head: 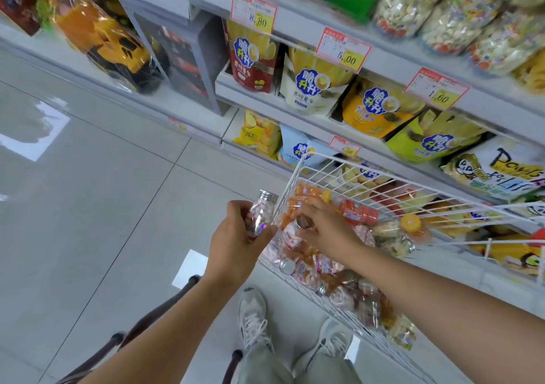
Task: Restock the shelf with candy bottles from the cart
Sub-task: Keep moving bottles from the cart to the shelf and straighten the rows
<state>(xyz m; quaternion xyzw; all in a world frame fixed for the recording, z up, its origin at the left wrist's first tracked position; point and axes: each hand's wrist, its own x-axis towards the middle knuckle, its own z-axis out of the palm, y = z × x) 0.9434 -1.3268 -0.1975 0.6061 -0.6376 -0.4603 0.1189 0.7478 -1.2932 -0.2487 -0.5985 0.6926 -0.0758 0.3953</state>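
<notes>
**Left hand** [239, 236]: outside the cart, just beside its left wall. The fingers are wrapped round the lower body of a bottle [262, 214]. The bottle is clear, filled with pale pink candy and closed with a silver cap. Its long axis is near upright, cap upward and leaning slightly toward the shelf.

**Right hand** [327, 227]: inside the cart, palm down over the heap. The fingers are curled round the cap end of a second bottle [290, 237]. That bottle lies tilted, cap up into the fingers and body running down toward the cart's left wall. It appears pinched rather than lifted, and its body rests among the other packs.

**Cart** [295, 174]: white wire, to the person's right, standing against the shelf. It holds more bottles, one with its silver cap [287, 265] facing the camera and one with an orange cap [410, 223], plus loose candy packs.

**Shelf** [295, 115]: ahead and to the right, beyond the cart's far wall. It carries chip bags [312, 89] and price tags [343, 49]. No row of bottles is in view.

**Relation for the coming move**: the second bottle sits directly under the right fingers, so a pull along its axis, up and away from the heap, should free it. The right hand is the nearer to the shelf. The left hand must pass over the cart to reach it.
</notes>
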